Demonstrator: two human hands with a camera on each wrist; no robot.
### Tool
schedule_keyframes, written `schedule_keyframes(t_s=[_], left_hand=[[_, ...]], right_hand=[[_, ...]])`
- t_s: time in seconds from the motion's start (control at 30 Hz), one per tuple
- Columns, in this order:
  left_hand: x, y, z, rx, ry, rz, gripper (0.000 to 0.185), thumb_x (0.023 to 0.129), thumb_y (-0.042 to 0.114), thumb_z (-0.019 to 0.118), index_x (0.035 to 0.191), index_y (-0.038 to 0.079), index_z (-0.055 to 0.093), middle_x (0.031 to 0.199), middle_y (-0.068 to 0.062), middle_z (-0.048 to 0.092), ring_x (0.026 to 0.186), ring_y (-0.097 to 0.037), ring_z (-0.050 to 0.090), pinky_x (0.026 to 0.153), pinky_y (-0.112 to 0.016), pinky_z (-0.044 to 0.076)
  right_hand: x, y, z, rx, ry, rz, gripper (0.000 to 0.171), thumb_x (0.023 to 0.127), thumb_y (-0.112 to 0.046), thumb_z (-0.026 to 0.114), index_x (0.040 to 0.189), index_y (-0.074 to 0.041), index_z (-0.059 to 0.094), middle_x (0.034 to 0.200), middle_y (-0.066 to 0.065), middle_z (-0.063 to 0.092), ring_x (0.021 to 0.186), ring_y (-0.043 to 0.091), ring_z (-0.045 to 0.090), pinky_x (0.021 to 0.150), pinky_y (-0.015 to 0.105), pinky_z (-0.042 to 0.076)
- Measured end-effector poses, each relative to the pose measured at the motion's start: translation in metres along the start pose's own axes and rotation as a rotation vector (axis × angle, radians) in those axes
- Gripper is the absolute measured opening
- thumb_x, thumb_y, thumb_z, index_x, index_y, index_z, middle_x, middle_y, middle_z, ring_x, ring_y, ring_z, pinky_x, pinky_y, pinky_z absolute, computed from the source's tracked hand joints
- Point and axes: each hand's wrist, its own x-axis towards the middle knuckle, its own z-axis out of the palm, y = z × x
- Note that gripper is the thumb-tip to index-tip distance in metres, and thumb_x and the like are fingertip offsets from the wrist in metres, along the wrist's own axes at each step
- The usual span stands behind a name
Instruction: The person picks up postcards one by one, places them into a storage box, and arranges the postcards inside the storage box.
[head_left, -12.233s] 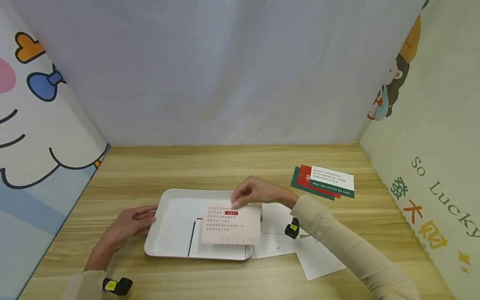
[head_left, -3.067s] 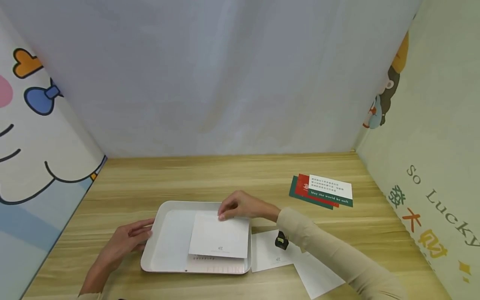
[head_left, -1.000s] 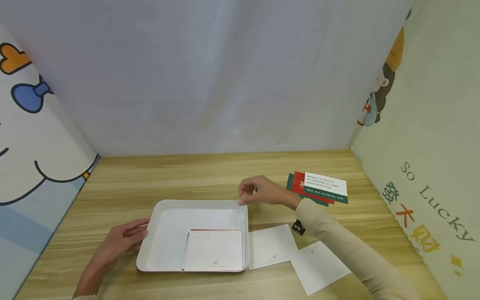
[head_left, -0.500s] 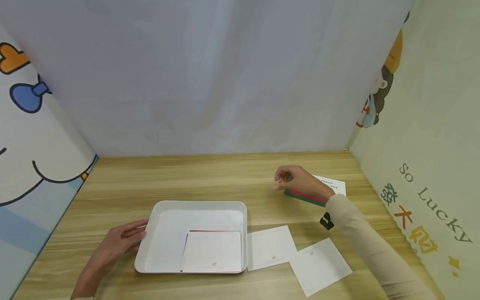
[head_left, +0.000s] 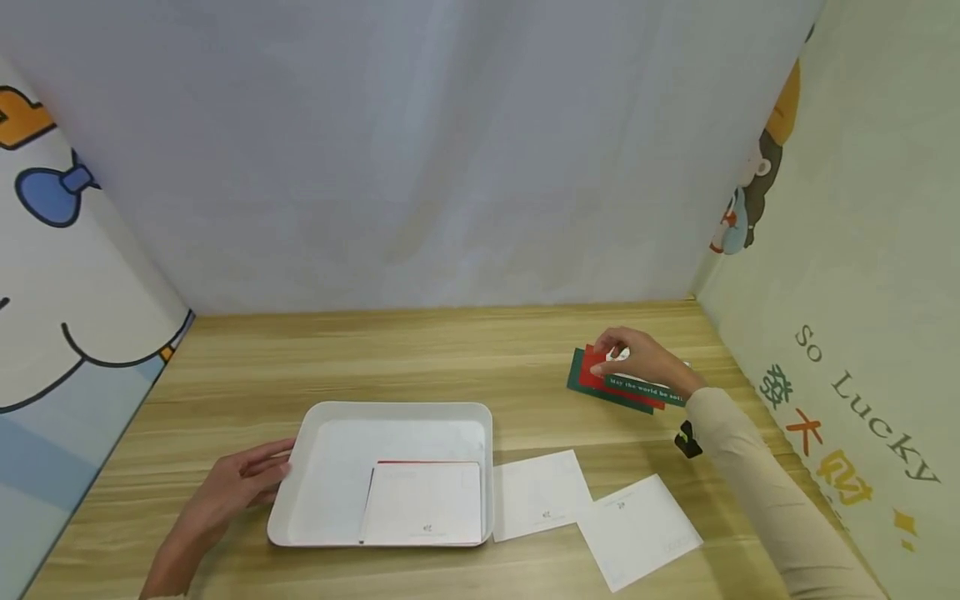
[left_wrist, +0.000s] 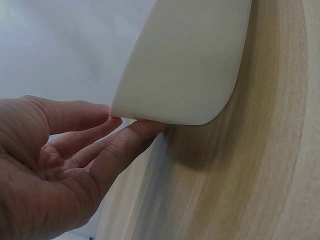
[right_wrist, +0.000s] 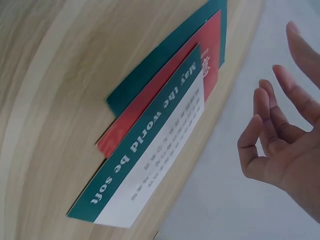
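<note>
A white tray (head_left: 337,450) lies on the wooden table, with a white card (head_left: 423,504) lying on a red-edged one in its near right part. My left hand (head_left: 251,479) rests with straight fingers against the tray's left edge; the left wrist view shows its fingertips (left_wrist: 145,127) under the tray's rounded corner (left_wrist: 185,65). My right hand (head_left: 622,354) hovers over a fanned stack of cards (head_left: 600,385) at the right: green, red, and a white-and-green one reading "May the world be soft" (right_wrist: 150,170). In the right wrist view its fingers (right_wrist: 265,130) are loosely spread and hold nothing.
Two white cards (head_left: 542,493) (head_left: 637,529) lie face down on the table just right of the tray. A grey curtain closes the back, and printed cartoon panels (head_left: 862,292) wall in both sides. Bare wood stretches behind the tray.
My right hand has left the tray's far right corner and travelled right to the coloured card stack. The left hand has stayed at the tray's left edge.
</note>
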Motion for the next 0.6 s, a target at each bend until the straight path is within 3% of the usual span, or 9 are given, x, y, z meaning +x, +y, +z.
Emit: schedule_keyframes(t_s=[0.4,0.6], left_hand=[[0.001,0.003,0.002,0.008,0.008,-0.005,0.056,0.106,0.009,0.061,0.154,-0.011,0.041,0.145,-0.034,0.056,0.098,0.005,0.066,0.082,-0.03,0.061],[-0.001,0.0,0.002,-0.001,0.012,0.011,0.056,0.105,0.008,0.061,0.153,-0.012,0.041,0.143,-0.034,0.058,0.098,0.006,0.066,0.081,-0.03,0.062]], right_hand=[[-0.009,0.035,-0.012,-0.085,0.026,0.023,0.038,0.097,-0.013,0.076,0.122,0.01,0.061,0.124,0.03,0.061,0.114,0.046,0.055,0.101,0.064,0.045],[-0.014,0.046,-0.015,-0.14,0.032,0.135,0.051,0.094,-0.017,0.08,0.131,0.009,0.057,0.136,0.037,0.051,0.123,0.051,0.048,0.105,0.069,0.039]])
